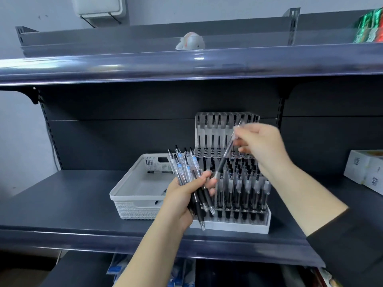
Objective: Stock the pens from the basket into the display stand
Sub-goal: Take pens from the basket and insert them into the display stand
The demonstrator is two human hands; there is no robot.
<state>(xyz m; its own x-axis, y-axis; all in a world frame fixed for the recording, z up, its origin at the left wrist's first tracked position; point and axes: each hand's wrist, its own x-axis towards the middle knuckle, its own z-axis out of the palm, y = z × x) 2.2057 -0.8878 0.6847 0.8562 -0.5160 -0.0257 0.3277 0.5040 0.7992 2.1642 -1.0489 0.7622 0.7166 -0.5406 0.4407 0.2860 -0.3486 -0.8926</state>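
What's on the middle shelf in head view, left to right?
White basket → bundle of pens gripped in the left hand → single pen pinched by the right hand over the display stand → white boxes.

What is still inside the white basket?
In the white basket one pen lies by the far wall, and another pen end shows at the near right. The left hand with its bundle of pens hides the right corner.

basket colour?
White, with a woven-look texture on the basket's outer wall; clearest in the head view.
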